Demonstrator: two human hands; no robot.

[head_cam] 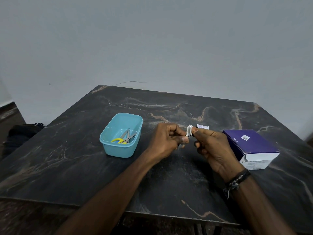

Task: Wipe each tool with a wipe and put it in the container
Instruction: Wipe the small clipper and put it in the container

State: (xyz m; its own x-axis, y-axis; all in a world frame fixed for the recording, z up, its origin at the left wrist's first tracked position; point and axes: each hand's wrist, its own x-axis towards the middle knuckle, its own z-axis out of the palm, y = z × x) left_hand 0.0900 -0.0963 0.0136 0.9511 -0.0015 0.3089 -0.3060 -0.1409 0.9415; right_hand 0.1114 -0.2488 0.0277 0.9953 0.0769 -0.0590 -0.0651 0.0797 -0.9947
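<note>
Right hand (213, 146): we had it curled near the table's (71, 167) centre, thumb and forefinger pinching a folded white wipe (189, 131).
Left hand (166, 139): closed at nine o'clock of the right, gripping a small metal tool (180, 146), mostly hidden; which tool, we couldn't tell.
Container (121, 150): blue tub at nine o'clock of the hands, scissors (124, 138) with yellow handles already inside, perhaps another metal piece.
Wipe box (250, 146): purple, at three o'clock.
Torn wrapper (202, 127): just beyond the fingers, twelve o'clock.
Progress: well along, we reckoned; this tool left to drop in.
</note>
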